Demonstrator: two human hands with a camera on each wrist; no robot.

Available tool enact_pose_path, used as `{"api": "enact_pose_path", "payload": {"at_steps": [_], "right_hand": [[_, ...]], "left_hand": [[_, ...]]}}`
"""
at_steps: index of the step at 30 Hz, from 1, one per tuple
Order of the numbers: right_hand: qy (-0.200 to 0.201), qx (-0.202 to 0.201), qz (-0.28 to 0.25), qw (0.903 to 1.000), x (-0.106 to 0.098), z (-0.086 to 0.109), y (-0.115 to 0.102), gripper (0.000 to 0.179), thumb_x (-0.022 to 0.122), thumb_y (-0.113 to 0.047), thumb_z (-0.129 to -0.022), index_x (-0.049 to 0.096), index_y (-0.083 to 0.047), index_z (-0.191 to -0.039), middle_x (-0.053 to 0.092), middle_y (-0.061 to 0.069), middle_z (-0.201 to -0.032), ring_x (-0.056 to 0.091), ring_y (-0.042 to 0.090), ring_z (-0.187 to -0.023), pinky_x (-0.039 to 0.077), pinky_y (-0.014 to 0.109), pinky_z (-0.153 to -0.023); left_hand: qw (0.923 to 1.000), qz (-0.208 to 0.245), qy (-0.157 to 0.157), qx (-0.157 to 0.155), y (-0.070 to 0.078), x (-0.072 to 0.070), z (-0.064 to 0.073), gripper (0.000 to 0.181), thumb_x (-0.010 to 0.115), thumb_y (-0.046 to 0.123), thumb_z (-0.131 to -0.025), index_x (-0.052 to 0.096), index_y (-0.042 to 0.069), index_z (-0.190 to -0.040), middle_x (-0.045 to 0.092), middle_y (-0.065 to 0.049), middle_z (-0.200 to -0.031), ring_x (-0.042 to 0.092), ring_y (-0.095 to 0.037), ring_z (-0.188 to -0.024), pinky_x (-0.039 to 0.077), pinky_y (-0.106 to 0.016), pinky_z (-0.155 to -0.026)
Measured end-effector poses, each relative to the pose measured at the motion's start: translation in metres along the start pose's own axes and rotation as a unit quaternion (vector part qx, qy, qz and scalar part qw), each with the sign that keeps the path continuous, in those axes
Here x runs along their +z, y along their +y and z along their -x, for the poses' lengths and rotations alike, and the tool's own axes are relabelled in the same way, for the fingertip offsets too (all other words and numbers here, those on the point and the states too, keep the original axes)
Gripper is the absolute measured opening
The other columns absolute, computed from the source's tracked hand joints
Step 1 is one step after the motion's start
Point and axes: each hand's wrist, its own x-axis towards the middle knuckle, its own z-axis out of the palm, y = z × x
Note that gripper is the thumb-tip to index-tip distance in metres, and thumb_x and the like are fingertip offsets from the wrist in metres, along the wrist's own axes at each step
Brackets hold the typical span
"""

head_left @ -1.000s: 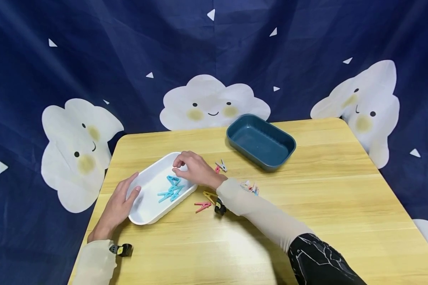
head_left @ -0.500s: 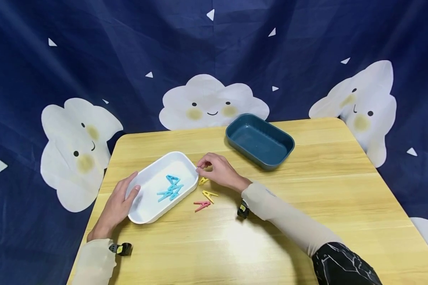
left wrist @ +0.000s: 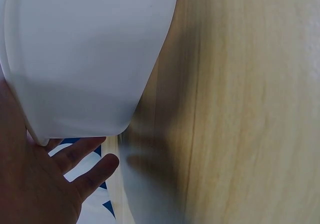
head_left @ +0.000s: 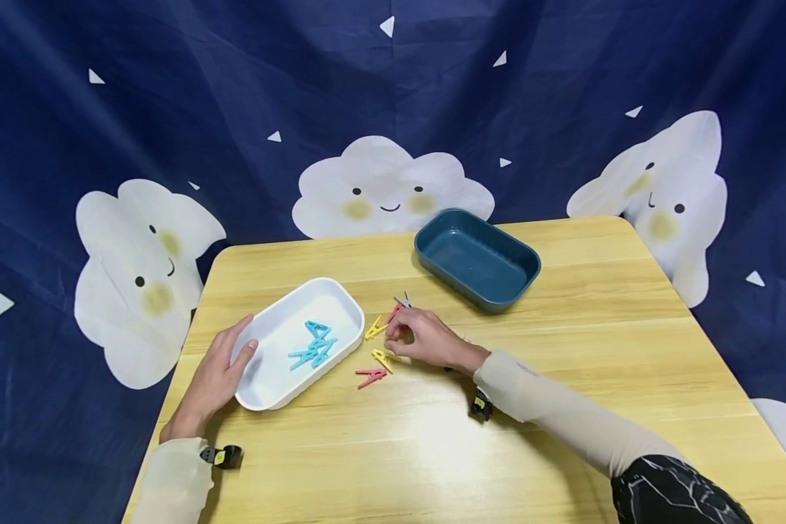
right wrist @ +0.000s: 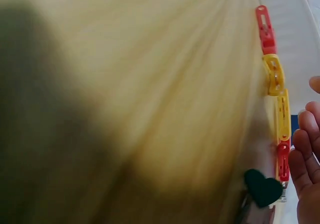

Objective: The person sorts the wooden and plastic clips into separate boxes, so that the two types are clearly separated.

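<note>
The hands (head_left: 216, 375) are bare. The left sleeve (head_left: 173, 480) is beige and a little wrinkled; the right sleeve (head_left: 563, 400) is also beige, with a small grey marking (head_left: 527, 370) near the wrist. Above it is black cloth (head_left: 677, 491) with thin, whitish, angular lines. The wrist devices (head_left: 233, 457) are black, each with a yellow mark (head_left: 220, 458).

Behind the pale wooden table (head_left: 596, 306), I see a dark blue curtain (head_left: 236, 65) scattered with small white triangles (head_left: 387, 27). Three smiling clouds (head_left: 391, 171) with yellow cheeks decorate it, the outer two tilted.
</note>
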Motion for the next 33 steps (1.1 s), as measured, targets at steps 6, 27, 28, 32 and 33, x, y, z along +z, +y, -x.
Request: {"api": "enact_pose_path", "payload": {"at_steps": [6, 27, 28, 32, 33], "right_hand": [[-0.031, -0.017, 0.014, 0.9993, 0.004, 0.011, 0.004, 0.018, 0.084, -0.029, -0.094, 0.076, -0.016, -0.104, 0.072, -0.004, -0.1, 0.064, 0.01, -0.094, 0.055, 0.03, -0.09], [-0.053, -0.032, 0.107, 0.9923, 0.013, 0.021, -0.005, 0.031, 0.086, -0.039, -0.091, 0.073, -0.015, -0.106, 0.064, -0.005, -0.098, 0.057, 0.013, -0.094, 0.055, 0.031, -0.087], [-0.051, -0.029, 0.104, 0.9928, 0.012, 0.021, -0.005, 0.03, 0.086, -0.037, -0.091, 0.074, -0.014, -0.107, 0.065, -0.005, -0.098, 0.058, 0.013, -0.095, 0.055, 0.032, -0.087], [-0.042, -0.012, 0.088, 0.9952, 0.008, 0.02, -0.004, 0.028, 0.085, -0.032, -0.091, 0.076, -0.013, -0.109, 0.067, -0.004, -0.098, 0.059, 0.013, -0.095, 0.057, 0.032, -0.087], [-0.038, -0.008, 0.086, 0.9955, 0.007, 0.019, -0.004, 0.028, 0.085, -0.031, -0.091, 0.076, -0.012, -0.109, 0.067, -0.004, -0.098, 0.059, 0.013, -0.095, 0.056, 0.031, -0.087]], "left_hand": [[1.0, -0.002, -0.003, -0.005, 0.001, -0.001, 0.001, 0.067, 0.04, 0.05, -0.118, 0.025, 0.02, -0.175, 0.031, -0.03, -0.172, 0.03, -0.056, -0.159, 0.028, -0.079, -0.123], [0.9999, 0.002, -0.004, -0.009, 0.001, 0.0, 0.0, 0.066, 0.041, 0.048, -0.118, 0.024, 0.02, -0.175, 0.03, -0.03, -0.172, 0.03, -0.057, -0.159, 0.027, -0.08, -0.123], [0.9999, 0.002, -0.005, -0.009, 0.001, 0.0, 0.0, 0.066, 0.041, 0.048, -0.118, 0.024, 0.02, -0.175, 0.03, -0.03, -0.172, 0.03, -0.057, -0.159, 0.027, -0.08, -0.123], [1.0, 0.002, -0.003, -0.008, 0.0, 0.0, 0.0, 0.066, 0.041, 0.048, -0.118, 0.025, 0.02, -0.175, 0.03, -0.03, -0.172, 0.03, -0.057, -0.159, 0.028, -0.08, -0.123], [1.0, 0.002, -0.003, -0.008, 0.0, 0.0, 0.0, 0.066, 0.041, 0.048, -0.118, 0.025, 0.02, -0.175, 0.03, -0.03, -0.172, 0.03, -0.057, -0.159, 0.028, -0.08, -0.123]]}}
